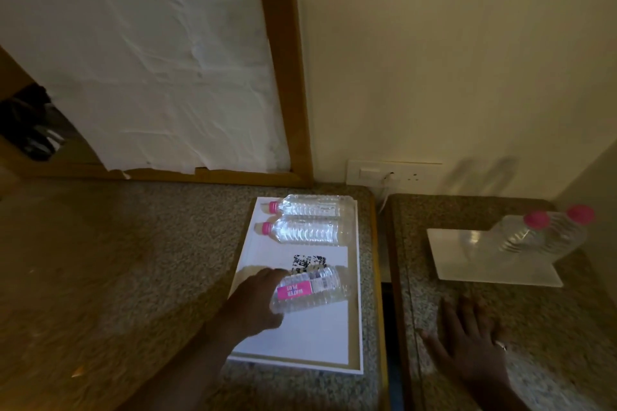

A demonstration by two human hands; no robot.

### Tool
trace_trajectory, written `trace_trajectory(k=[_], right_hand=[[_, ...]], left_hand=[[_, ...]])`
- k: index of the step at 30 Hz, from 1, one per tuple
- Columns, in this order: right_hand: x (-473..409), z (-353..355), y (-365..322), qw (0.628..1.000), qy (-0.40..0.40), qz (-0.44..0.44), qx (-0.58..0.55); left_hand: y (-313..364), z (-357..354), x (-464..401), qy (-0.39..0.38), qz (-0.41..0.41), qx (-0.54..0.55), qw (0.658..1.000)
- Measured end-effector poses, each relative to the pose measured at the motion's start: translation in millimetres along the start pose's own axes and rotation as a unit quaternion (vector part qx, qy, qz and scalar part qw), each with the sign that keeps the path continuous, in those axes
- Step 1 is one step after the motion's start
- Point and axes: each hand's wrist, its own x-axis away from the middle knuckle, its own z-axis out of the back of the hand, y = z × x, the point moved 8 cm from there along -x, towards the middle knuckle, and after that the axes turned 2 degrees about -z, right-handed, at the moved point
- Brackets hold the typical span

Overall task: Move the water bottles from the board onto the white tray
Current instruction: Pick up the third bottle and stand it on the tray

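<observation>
Bottle (312, 289) with a pink label, lying on its side, is enclosed at its cap end by the left hand (258, 300); the grip is closed around the neck, and the cap itself is hidden inside the fingers. Body of this bottle extends rightward from the grip, over the white board (300, 337), whose surface shows directly beneath and nearer the camera than the grip; whether the bottle touches the board cannot be told. Just beyond the grip lies a black-and-white patterned marker (309, 262) on the board. Farther beyond the grip, two more bottles lie on their sides, pink caps pointing left: a middle bottle (307, 230) and a far bottle (312, 205), side by side and close to touching. The board rests on a speckled tabletop (117, 260).

Well to the right of the grip, across a narrow gap, a second speckled tabletop (551, 344) carries the white tray (467, 264). Two pink-capped bottles (547, 233) stand upright at the tray's far right corner, blurred, close together. The right hand (470, 344) lies flat and open on this second tabletop, fingers spread, holding nothing, nearer the camera than the tray and apart from it. A wall socket (394, 173) is mounted on the wall beyond both surfaces.
</observation>
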Motion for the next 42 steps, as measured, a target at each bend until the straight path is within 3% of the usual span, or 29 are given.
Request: trace_trajectory(k=[5,10,17,22,24,27,35,42], right_hand=[[5,5,-7,1.000,-0.014,-0.010,0.004],[11,11,-13,1.000,0.003,-0.021,0.012],[12,11,-14,1.000,-0.003,-0.027,0.013],[12,9,-14,1.000,-0.011,-0.023,0.009],[13,11,-14,1.000,0.001,-0.019,0.011],[14,11,-13,1.000,0.011,-0.015,0.007],[9,6,-9,0.999,0.034,0.000,-0.012],[3,0,-7,0.999,0.037,0.019,-0.032]], left_hand=[[12,40,27,0.066,-0.005,0.062,0.996],[44,82,16,0.119,-0.064,0.034,0.990],[87,87,-8,0.204,-0.094,0.043,0.974],[90,72,-32,0.212,-0.063,0.241,0.945],[89,66,-40,0.201,-0.067,0.273,0.938],[89,55,-47,0.160,-0.073,0.261,0.949],[84,51,-52,0.169,-0.051,0.265,0.948],[101,55,-58,0.177,-0.058,0.144,0.972]])
